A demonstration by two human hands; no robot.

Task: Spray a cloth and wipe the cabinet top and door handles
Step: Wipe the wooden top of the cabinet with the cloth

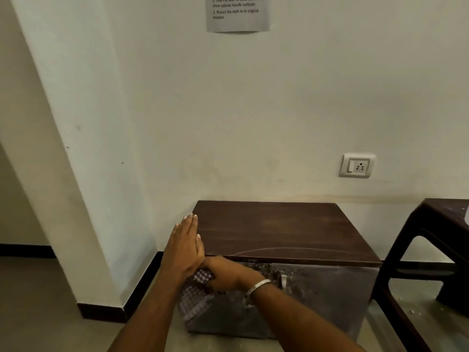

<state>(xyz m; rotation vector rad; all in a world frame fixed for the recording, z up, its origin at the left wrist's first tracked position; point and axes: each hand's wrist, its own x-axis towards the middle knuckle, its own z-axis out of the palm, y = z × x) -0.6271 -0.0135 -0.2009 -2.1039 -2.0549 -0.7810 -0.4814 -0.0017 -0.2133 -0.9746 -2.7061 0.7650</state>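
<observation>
A low cabinet with a dark brown wooden top (284, 229) and grey marbled doors (324, 290) stands against the wall. My left hand (185, 247) lies flat, fingers together, along the top's left edge. My right hand (225, 273) is closed on a checked purple-white cloth (195, 290) and presses it against the upper left of the left door, just under the top's front edge. A metal door handle (283, 280) shows beside my right wrist, which wears a silver bangle. No spray bottle is in view.
A dark wooden table (431, 224) stands close to the cabinet's right side. A wall socket (356, 165) sits above the cabinet, and a printed paper sheet (237, 13) hangs higher up. A wall corner with black skirting (142, 283) juts out on the left.
</observation>
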